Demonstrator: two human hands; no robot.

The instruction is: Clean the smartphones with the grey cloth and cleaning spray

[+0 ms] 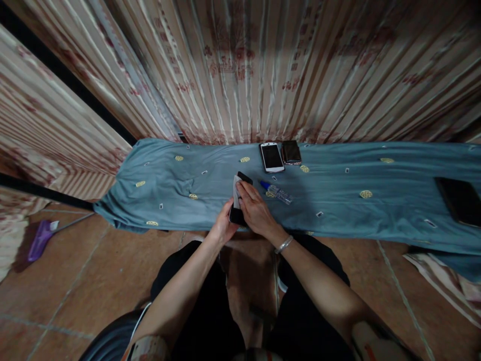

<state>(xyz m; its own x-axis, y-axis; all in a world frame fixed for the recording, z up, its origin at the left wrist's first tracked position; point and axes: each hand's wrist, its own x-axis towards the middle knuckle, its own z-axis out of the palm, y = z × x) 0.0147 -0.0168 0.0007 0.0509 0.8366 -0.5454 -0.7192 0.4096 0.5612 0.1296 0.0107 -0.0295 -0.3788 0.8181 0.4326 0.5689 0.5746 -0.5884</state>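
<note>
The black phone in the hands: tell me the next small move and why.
Probably draw the white cloth on down the black phone. The left hand grips the phone's near end on the teal sheet, while the right hand presses the cloth against its upper part, so the lower part looks unwiped. The small spray bottle lies just right.

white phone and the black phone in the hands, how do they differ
The white-framed phone lies flat and untouched at the far edge of the teal patterned cloth; the black phone is gripped by the left hand, with the right hand pressing a pale wipe on it. The white one's screen shows fully; the black one is partly covered. Both are slim rectangles.
</note>
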